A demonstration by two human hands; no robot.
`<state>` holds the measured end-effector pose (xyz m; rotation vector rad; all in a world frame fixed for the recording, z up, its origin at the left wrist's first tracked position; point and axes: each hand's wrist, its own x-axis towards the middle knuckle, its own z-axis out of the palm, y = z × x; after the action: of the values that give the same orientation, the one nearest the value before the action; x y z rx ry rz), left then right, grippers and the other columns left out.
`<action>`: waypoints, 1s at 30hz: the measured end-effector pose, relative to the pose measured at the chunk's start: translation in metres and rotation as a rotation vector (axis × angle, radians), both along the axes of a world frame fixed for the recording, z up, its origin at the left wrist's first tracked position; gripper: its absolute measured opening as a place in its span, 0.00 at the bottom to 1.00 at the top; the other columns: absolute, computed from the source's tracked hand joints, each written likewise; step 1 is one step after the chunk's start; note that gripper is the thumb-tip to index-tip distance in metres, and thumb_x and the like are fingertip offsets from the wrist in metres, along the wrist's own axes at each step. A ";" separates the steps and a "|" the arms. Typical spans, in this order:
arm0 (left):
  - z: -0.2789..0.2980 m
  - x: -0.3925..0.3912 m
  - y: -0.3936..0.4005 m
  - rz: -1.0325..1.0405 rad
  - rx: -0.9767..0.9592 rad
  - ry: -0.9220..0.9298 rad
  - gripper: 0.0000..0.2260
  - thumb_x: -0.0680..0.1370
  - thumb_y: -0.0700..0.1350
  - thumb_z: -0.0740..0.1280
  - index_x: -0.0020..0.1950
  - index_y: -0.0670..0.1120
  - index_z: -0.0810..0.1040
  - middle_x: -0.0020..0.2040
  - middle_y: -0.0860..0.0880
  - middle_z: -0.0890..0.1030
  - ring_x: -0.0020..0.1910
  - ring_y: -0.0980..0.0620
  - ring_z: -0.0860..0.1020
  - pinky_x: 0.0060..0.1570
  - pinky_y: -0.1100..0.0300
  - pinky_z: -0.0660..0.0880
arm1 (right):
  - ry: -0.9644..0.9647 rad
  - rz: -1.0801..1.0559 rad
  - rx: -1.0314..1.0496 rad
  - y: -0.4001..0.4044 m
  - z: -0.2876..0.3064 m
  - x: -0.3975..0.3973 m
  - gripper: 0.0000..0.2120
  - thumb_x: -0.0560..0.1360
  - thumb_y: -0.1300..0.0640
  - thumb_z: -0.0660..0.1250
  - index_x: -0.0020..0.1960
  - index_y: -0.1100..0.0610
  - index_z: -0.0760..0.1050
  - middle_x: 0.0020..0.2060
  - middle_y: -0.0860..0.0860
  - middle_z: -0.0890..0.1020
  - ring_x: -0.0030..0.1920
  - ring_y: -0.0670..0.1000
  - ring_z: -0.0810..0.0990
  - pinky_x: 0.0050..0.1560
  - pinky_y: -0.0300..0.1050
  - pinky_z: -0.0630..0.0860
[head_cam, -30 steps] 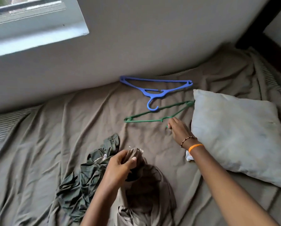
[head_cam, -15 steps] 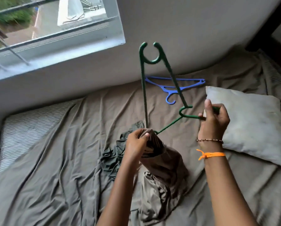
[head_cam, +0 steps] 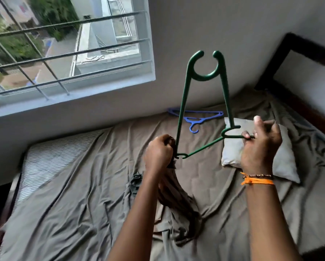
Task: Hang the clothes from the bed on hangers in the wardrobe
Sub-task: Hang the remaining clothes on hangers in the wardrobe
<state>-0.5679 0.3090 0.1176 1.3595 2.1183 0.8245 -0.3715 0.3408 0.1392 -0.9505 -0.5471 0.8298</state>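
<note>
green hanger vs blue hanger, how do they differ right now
The green hanger is dark green; the blue hanger is bright blue. The green hanger is lifted off the bed and stands nearly upright, while the blue hanger lies flat on the sheet near the wall. The right hand grips one end of the green hanger and the left hand, bunching a brown garment, meets its other end; nobody touches the blue hanger. Both look like thin plastic hangers.
</note>
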 end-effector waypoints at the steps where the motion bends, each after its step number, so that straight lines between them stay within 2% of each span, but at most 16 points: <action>1: 0.007 0.003 -0.003 -0.027 0.013 0.008 0.10 0.73 0.40 0.62 0.50 0.48 0.80 0.49 0.45 0.82 0.52 0.42 0.78 0.45 0.53 0.75 | -0.012 -0.003 0.003 -0.007 -0.002 -0.001 0.15 0.77 0.64 0.63 0.34 0.54 0.64 0.30 0.48 0.65 0.30 0.42 0.65 0.30 0.37 0.64; 4: 0.025 0.006 -0.008 -0.104 0.061 0.014 0.08 0.72 0.39 0.61 0.45 0.48 0.78 0.46 0.45 0.82 0.48 0.42 0.77 0.42 0.54 0.74 | -0.007 -0.030 0.035 -0.023 -0.004 0.002 0.15 0.77 0.64 0.62 0.34 0.54 0.64 0.31 0.49 0.64 0.32 0.43 0.65 0.30 0.36 0.65; 6: 0.033 0.004 -0.009 -0.186 0.105 -0.084 0.10 0.72 0.36 0.61 0.42 0.50 0.78 0.41 0.46 0.82 0.43 0.47 0.78 0.40 0.58 0.71 | 0.032 -0.027 0.081 -0.031 -0.004 0.008 0.15 0.76 0.64 0.62 0.34 0.53 0.65 0.30 0.48 0.64 0.31 0.43 0.65 0.30 0.36 0.66; 8: 0.041 0.003 -0.014 -0.284 0.121 -0.306 0.09 0.75 0.33 0.62 0.44 0.44 0.81 0.34 0.50 0.79 0.33 0.59 0.76 0.37 0.64 0.70 | 0.067 -0.020 0.125 -0.038 -0.006 0.011 0.15 0.74 0.64 0.63 0.31 0.50 0.67 0.28 0.47 0.65 0.30 0.43 0.65 0.31 0.36 0.67; 10: 0.050 0.006 -0.021 -0.358 0.119 -0.567 0.07 0.77 0.33 0.64 0.44 0.41 0.80 0.31 0.55 0.77 0.29 0.65 0.72 0.35 0.69 0.70 | 0.038 -0.033 0.127 -0.043 -0.011 0.013 0.15 0.72 0.62 0.63 0.29 0.50 0.68 0.28 0.46 0.65 0.30 0.43 0.65 0.32 0.37 0.67; 11: 0.053 0.006 -0.023 -0.378 0.116 -0.655 0.09 0.77 0.33 0.64 0.41 0.43 0.80 0.30 0.56 0.77 0.29 0.65 0.72 0.35 0.70 0.70 | -0.021 -0.052 0.112 -0.046 -0.015 0.015 0.14 0.72 0.61 0.64 0.30 0.50 0.67 0.27 0.45 0.66 0.30 0.43 0.66 0.32 0.37 0.67; 13: 0.055 0.006 -0.026 -0.390 0.117 -0.718 0.10 0.76 0.35 0.67 0.38 0.48 0.79 0.28 0.57 0.77 0.30 0.63 0.73 0.33 0.71 0.70 | -0.231 -0.116 0.044 -0.055 -0.024 0.022 0.12 0.71 0.56 0.66 0.33 0.52 0.65 0.26 0.44 0.68 0.29 0.43 0.66 0.33 0.40 0.65; 15: 0.058 0.000 -0.024 -0.350 0.099 -0.698 0.05 0.72 0.40 0.69 0.36 0.48 0.80 0.29 0.54 0.77 0.31 0.59 0.73 0.32 0.67 0.69 | -0.465 -0.158 0.003 -0.061 -0.036 0.030 0.12 0.70 0.49 0.65 0.34 0.52 0.65 0.29 0.47 0.69 0.30 0.41 0.66 0.35 0.37 0.64; 17: 0.055 -0.002 -0.022 -0.285 0.039 -0.729 0.06 0.71 0.43 0.71 0.34 0.47 0.79 0.30 0.50 0.77 0.34 0.52 0.73 0.32 0.64 0.67 | -0.649 -0.199 -0.045 -0.065 -0.040 0.043 0.13 0.70 0.47 0.62 0.36 0.55 0.66 0.34 0.54 0.70 0.33 0.41 0.67 0.37 0.33 0.65; 19: 0.053 -0.009 -0.021 -0.216 -0.104 -0.861 0.13 0.75 0.52 0.69 0.35 0.46 0.79 0.32 0.46 0.78 0.34 0.49 0.75 0.33 0.63 0.69 | -0.795 -0.208 -0.051 -0.064 -0.039 0.050 0.12 0.71 0.49 0.61 0.37 0.57 0.66 0.37 0.55 0.69 0.38 0.52 0.70 0.42 0.44 0.68; 20: 0.055 0.007 -0.029 -0.298 -0.225 -0.945 0.18 0.75 0.58 0.66 0.35 0.45 0.78 0.31 0.46 0.79 0.30 0.50 0.76 0.31 0.64 0.70 | -0.880 -0.310 -0.078 -0.083 -0.039 0.071 0.11 0.72 0.50 0.61 0.37 0.57 0.66 0.38 0.53 0.68 0.39 0.57 0.70 0.44 0.49 0.67; 22: 0.059 -0.001 -0.033 -0.379 -0.327 -1.100 0.23 0.72 0.63 0.62 0.35 0.42 0.78 0.26 0.47 0.78 0.21 0.54 0.74 0.26 0.67 0.71 | -1.015 -0.353 -0.043 -0.084 -0.037 0.078 0.10 0.72 0.53 0.60 0.36 0.58 0.65 0.37 0.54 0.68 0.41 0.59 0.70 0.45 0.46 0.62; 24: 0.059 -0.008 -0.032 -0.469 -0.317 -1.104 0.23 0.68 0.62 0.62 0.39 0.42 0.79 0.27 0.47 0.78 0.22 0.54 0.75 0.27 0.65 0.74 | -1.090 -0.367 -0.057 -0.085 -0.034 0.077 0.10 0.71 0.56 0.60 0.35 0.62 0.66 0.37 0.59 0.70 0.42 0.58 0.69 0.43 0.43 0.59; 27: 0.053 -0.007 -0.030 -0.526 -0.260 -0.989 0.19 0.67 0.55 0.68 0.44 0.40 0.80 0.37 0.43 0.83 0.32 0.51 0.82 0.39 0.55 0.80 | -1.177 -0.429 -0.086 -0.088 -0.029 0.080 0.10 0.70 0.60 0.60 0.33 0.64 0.65 0.35 0.62 0.71 0.40 0.57 0.66 0.41 0.46 0.59; 30: 0.049 -0.001 -0.028 -0.480 -0.222 -0.973 0.14 0.66 0.49 0.71 0.44 0.39 0.81 0.36 0.43 0.84 0.31 0.51 0.82 0.39 0.57 0.80 | -1.201 -0.444 -0.040 -0.094 -0.022 0.090 0.11 0.70 0.60 0.62 0.33 0.65 0.66 0.34 0.60 0.70 0.39 0.54 0.66 0.41 0.45 0.59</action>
<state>-0.5690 0.2809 0.1667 0.9741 1.0411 0.7825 -0.2815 0.2471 0.1168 -1.4993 -1.2725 -0.2232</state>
